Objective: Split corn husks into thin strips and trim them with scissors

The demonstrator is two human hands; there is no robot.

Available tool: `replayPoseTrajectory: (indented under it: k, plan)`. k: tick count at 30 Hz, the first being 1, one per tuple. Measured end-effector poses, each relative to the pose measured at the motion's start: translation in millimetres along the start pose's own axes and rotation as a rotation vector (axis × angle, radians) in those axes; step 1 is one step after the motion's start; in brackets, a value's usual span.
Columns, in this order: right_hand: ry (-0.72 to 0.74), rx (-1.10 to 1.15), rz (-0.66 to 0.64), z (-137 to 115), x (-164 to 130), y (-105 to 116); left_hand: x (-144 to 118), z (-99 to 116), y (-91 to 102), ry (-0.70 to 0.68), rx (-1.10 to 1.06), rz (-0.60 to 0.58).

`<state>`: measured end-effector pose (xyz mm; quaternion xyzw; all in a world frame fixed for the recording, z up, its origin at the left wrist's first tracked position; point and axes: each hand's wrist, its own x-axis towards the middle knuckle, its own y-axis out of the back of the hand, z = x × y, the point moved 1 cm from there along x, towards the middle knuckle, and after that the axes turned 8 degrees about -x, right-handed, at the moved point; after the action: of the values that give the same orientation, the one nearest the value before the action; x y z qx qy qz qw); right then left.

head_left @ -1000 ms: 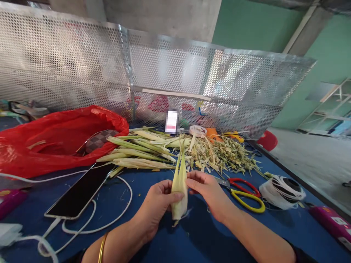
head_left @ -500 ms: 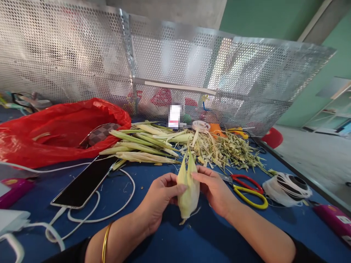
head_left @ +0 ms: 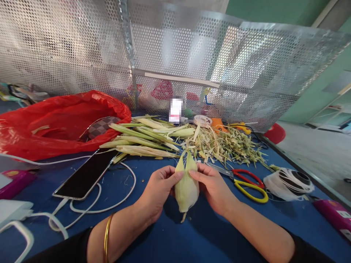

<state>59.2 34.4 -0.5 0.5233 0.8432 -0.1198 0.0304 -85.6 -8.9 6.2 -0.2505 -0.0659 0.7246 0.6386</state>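
A pale green corn husk (head_left: 187, 190) is held up between both hands, its two pointed tips upward and a short twisted end at the bottom. My left hand (head_left: 161, 186) pinches its left edge between thumb and fingers. On the other edge, my right hand (head_left: 212, 184) grips it with the thumb in front and fingers behind. Beyond the hands lies a pile of long husk strips (head_left: 145, 140), and to its right a heap of shredded husk and dried plant bits (head_left: 230, 144). Scissors (head_left: 249, 184) with red and yellow handles rest right of my right hand.
A red plastic bag (head_left: 55, 109) sits at the left behind a phone (head_left: 85, 175) with a white cable. A ball of white string (head_left: 287, 184) stands on the right, near a purple object (head_left: 333, 217). A perforated metal screen (head_left: 175, 47) borders the blue table's back.
The husk's two tips have been drawn apart, and it looks wider and rounder between my hands. The view has shifted slightly.
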Motion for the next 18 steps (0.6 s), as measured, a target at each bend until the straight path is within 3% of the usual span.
replayPoseTrajectory:
  k: [12, 18]
  plan:
    - [0.110, -0.080, 0.094, -0.8, -2.6, -4.3, -2.1, -1.2, -0.1, 0.020, -0.074, 0.020]
    - [-0.018, 0.010, -0.007, -3.3, -1.4, -2.1, 2.4, 0.2, 4.6, 0.006, -0.098, 0.112]
